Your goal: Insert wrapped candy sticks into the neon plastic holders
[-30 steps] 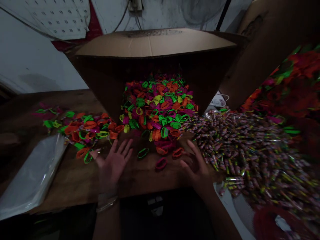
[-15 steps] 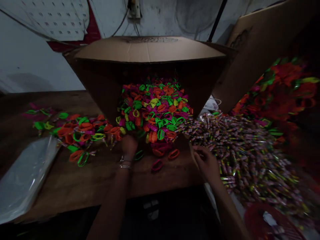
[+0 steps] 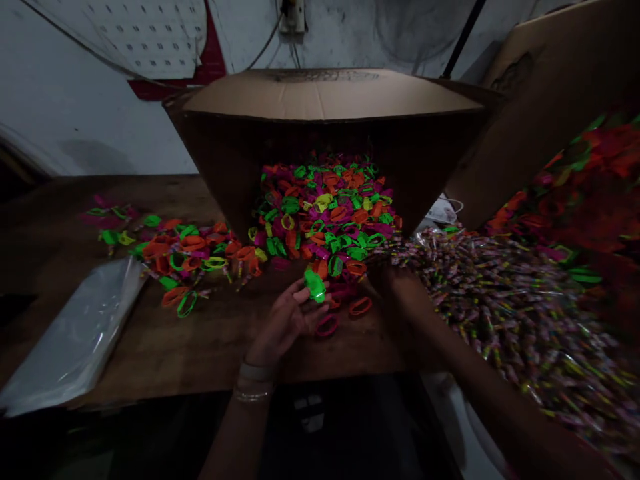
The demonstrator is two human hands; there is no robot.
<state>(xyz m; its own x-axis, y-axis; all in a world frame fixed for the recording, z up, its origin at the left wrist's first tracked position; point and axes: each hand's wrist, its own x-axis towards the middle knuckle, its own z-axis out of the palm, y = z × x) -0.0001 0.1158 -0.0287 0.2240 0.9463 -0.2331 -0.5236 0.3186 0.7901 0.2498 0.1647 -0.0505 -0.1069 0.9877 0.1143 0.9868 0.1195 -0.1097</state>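
In my left hand [image 3: 287,320], turned palm up over the table, I hold a bright green plastic toy watch [image 3: 315,285] with my fingers closed on it. My right hand [image 3: 404,288] reaches to the near left edge of a heap of small wrapped candies [image 3: 505,300]; its fingers are dark and blurred, so what they hold does not show. Between my hands, loose orange [image 3: 360,306] and pink [image 3: 327,325] plastic bands lie on the wood. Just beyond, a pile of toy watches [image 3: 330,213] in green, orange, pink and yellow spills from an open cardboard box [image 3: 330,100].
Watches with candies attached [image 3: 190,250] lie at the left on the wooden table [image 3: 165,353]. Beside them is a stack of clear plastic bags [image 3: 75,333]. More coloured plastic pieces [image 3: 595,180] are heaped at the far right by a cardboard flap [image 3: 545,87].
My left hand has come away from the pile's left edge, moving right and turning palm up with a green toy watch. My right hand has moved forward to the candy heap's edge.
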